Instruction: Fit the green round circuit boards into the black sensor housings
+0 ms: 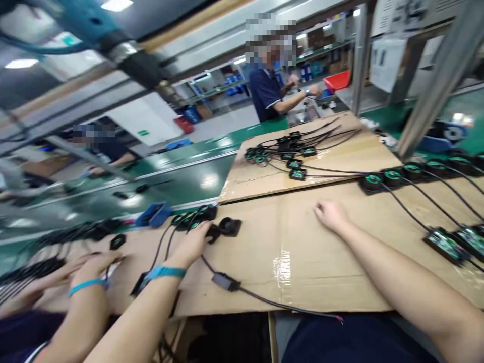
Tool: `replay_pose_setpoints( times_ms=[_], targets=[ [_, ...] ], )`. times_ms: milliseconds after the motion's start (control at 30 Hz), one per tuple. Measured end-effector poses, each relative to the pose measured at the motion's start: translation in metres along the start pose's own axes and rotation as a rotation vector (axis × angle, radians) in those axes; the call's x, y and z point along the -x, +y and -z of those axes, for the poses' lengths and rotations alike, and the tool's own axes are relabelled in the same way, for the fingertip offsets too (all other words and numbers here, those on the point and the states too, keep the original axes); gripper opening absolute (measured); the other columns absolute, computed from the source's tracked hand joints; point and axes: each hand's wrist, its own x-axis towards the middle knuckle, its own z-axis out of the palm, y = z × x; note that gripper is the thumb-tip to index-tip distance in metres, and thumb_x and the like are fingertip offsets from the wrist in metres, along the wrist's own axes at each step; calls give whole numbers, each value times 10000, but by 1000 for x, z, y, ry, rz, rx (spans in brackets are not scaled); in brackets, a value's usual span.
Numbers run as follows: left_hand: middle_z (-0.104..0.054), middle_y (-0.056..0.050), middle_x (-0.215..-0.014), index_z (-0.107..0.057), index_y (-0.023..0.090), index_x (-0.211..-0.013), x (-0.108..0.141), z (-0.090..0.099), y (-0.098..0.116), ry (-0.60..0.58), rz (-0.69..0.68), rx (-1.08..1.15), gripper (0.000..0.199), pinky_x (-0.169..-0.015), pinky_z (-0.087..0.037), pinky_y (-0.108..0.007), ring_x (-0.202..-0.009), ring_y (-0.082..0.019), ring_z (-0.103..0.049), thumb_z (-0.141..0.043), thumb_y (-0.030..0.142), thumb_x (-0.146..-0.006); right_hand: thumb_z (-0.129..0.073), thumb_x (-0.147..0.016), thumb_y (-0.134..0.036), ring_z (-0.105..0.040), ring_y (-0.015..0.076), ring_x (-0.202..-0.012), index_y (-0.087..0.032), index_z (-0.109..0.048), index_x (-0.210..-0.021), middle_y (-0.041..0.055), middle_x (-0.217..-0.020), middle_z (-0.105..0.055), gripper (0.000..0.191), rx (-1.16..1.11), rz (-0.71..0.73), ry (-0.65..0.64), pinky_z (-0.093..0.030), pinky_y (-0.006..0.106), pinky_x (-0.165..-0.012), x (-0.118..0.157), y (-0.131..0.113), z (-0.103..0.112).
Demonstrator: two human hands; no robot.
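Cable point(280, 302), thin and black, runs from beneath the left hand point(194, 242) toward the near edge of a cardboard sheet point(302, 272). Partway along it sits a small box point(226, 281), dark grey and oblong with its cover side up. The far end of the cable reaches the near edge, where bare wire tips point(341, 319) show, one of them reddish. At the other end the left hand bends its fingers over a black round part point(212, 233) near the far edge; blur hides whether it grips it. A teal band point(165, 273) circles that wrist.

Just right of those fingers lies a black holder point(230, 227), a round cup on a square base. To their left, round parts with green centres point(189, 220) line the far edge, with a blue bin point(153, 215) beyond. The right hand point(330, 214) rests near the far edge, fingers loosely curled in, with nothing seen in it.

Toward the right edge, more green-centred parts point(393, 176) are wired to boxes with bare circuit boards point(444, 245). A co-worker's hands point(94, 264) work at the left edge. Beyond the far edge, another cardboard piece point(351, 151) carries bunched cables point(321, 136).
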Motion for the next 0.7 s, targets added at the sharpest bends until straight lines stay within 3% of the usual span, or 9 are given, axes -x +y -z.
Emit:
replay_pose_setpoints(
  times_ms=[100,167,233,300,400,500,600,700],
  targets=[
    [-489,-249,-1513,-476,91,-1459,9,-3,-1,-11,110,-64,638,-1098,-451,-539,-1354,-395,-522,-523,136,-824,-522,-969,-331,-697,238,-907,-216,-706,-925,80,-984,-769,221,5,35,38,-450,313,-754,-8,6,-7],
    [-404,-273,-1567,-392,81,-1520,5,-4,17,45,107,-63,743,-1133,-397,-593,-1429,-429,-432,-520,101,-789,-535,-962,-339,-695,236,-851,-223,-698,-897,64,-920,-767,210,2,38,56,-437,312,-706,-10,8,-9],
    [-385,-258,-1580,-363,92,-1537,1,-1,40,74,40,23,803,-1172,-372,-563,-1465,-405,-394,-549,97,-756,-549,-952,-343,-692,237,-810,-228,-691,-876,50,-867,-759,198,-9,34,73,-428,312,-670,-10,10,-10],
    [-449,-242,-1523,-415,94,-1495,-4,4,63,65,-4,166,769,-1161,-409,-501,-1415,-370,-472,-582,110,-745,-554,-949,-345,-689,233,-782,-230,-684,-865,40,-835,-750,193,-28,31,93,-433,312,-656,-10,11,-11],
    [-583,-238,-1334,-523,83,-1369,-19,9,100,67,28,296,562,-1067,-481,-489,-1240,-356,-613,-600,166,-819,-528,-966,-338,-693,213,-813,-225,-676,-925,38,-880,-748,191,-56,54,127,-482,307,-716,-8,14,-9],
    [-663,-188,-1188,-546,123,-1313,-36,12,145,108,1,422,482,-981,-521,-445,-1124,-328,-662,-668,288,-877,-482,-988,-355,-688,220,-931,-194,-666,-1011,88,-1001,-742,246,-117,204,301,-515,328,-865,-12,10,-3],
    [-692,-135,-1092,-607,156,-1152,-42,22,194,103,-144,587,474,-923,-534,-401,-1041,-308,-671,-819,373,-788,-487,-984,-422,-662,279,-1046,-170,-671,-1030,140,-1061,-735,316,-125,409,467,-491,411,-977,-39,-8,7],
    [-683,-131,-1071,-624,159,-1076,-34,35,222,91,-266,586,517,-900,-536,-397,-1008,-305,-664,-868,462,-737,-513,-966,-445,-657,329,-1054,-152,-672,-1099,161,-1090,-734,360,8,387,385,-482,464,-967,-95,-42,13]
  ],
)
